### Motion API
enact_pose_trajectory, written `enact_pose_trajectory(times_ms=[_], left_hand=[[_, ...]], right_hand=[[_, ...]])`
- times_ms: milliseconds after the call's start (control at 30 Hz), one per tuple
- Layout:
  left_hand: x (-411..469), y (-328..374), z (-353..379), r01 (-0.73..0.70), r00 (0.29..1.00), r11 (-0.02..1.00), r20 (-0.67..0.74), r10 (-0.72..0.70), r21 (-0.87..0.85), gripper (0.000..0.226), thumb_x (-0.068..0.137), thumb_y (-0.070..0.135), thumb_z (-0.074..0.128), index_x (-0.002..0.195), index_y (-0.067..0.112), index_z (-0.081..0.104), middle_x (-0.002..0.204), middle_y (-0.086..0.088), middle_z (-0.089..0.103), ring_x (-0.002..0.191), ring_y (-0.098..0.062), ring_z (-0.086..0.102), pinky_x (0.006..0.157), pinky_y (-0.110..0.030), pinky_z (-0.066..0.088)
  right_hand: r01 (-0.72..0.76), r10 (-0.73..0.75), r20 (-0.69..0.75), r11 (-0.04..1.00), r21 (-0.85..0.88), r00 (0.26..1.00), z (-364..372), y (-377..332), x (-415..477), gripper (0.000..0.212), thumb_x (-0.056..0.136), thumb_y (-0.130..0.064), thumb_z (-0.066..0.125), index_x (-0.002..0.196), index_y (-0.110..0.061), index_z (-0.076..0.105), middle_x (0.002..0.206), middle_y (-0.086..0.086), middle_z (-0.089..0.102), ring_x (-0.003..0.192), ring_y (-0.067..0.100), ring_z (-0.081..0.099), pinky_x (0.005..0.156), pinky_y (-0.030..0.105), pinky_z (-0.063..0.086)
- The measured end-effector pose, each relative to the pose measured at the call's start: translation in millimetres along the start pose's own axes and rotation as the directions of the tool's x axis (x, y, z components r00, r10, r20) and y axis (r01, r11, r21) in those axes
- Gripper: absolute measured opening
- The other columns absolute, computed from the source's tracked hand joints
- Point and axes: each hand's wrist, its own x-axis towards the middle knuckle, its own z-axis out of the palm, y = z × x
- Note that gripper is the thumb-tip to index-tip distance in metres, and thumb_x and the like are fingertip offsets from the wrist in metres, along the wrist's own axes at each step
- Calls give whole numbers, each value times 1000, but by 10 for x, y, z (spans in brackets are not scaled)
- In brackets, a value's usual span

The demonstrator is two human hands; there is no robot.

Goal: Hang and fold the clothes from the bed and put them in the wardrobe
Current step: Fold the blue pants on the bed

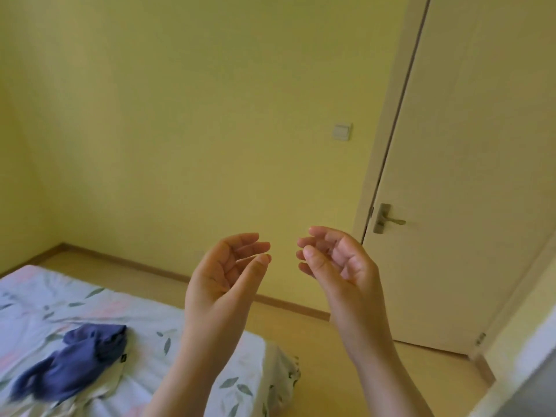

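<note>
One blue garment (70, 361) lies crumpled on the bed (186, 326); left hand (224, 272) and right hand (337, 260) hover beyond it, relaxed, holding nothing.

No text, brand, number or sign can be read anywhere in this bedroom view; the only candidate is a small dark tag (122, 358) at the edge of the blue garment (75, 359) lying on the bed (144, 308); it is too small and blurred to make out any lettering; whether it belongs to the garment or to the pale cloth beneath it cannot be told
</note>
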Motion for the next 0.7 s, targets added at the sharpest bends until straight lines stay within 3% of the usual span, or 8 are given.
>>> enact_pose_trajectory(times_ms=[233, 467, 567, 700], left_hand=[[596, -251, -172, -8, 997, 997, -74, 14, 74, 34, 78, 26, 71, 109, 14, 65, 102, -1, 74, 99, -21, 70, 95, -46, 52], [1511, -539, -519, -36, 994, 996, -95, 44, 85, 25, 85, 10, 66, 109, 14, 65, 103, -1, 74, 98, -22, 70, 93, -44, 53], [1787, -679, -619, -30, 993, 994, -110, 41, 103, 31, 80, 19, 73, 109, 15, 65, 103, -2, 74, 98, -23, 70, 88, -38, 56], [2166, -875, -791, -38, 985, 987, -161, 63, 154, 37, 74, 27, 66, 109, 17, 65, 103, -1, 74, 97, -19, 71, 86, -27, 57]], right_hand=[[-8, 7, 102, 1000, 17, 995, 316, 471, 626, 19, 92, -9, 65, 110, -15, 65, 104, 3, 72, 101, 19, 67, 95, 47, 53], [17, -20, 150, 1000, 19, 988, 823, 919, 1429, 23, 84, -25, 65, 107, -21, 67, 104, 0, 72, 101, 17, 67, 88, 33, 54], [-4, 0, 179, 1000, 23, 984, 957, 1122, 1733, 23, 84, -24, 65, 107, -20, 67, 104, 1, 72, 100, 17, 67, 84, 31, 54], [-16, 2, 217, 998, 67, 976, 1170, 1431, 2150, 18, 89, -17, 67, 107, -18, 67, 104, 2, 72, 100, 18, 67, 89, 36, 54]])
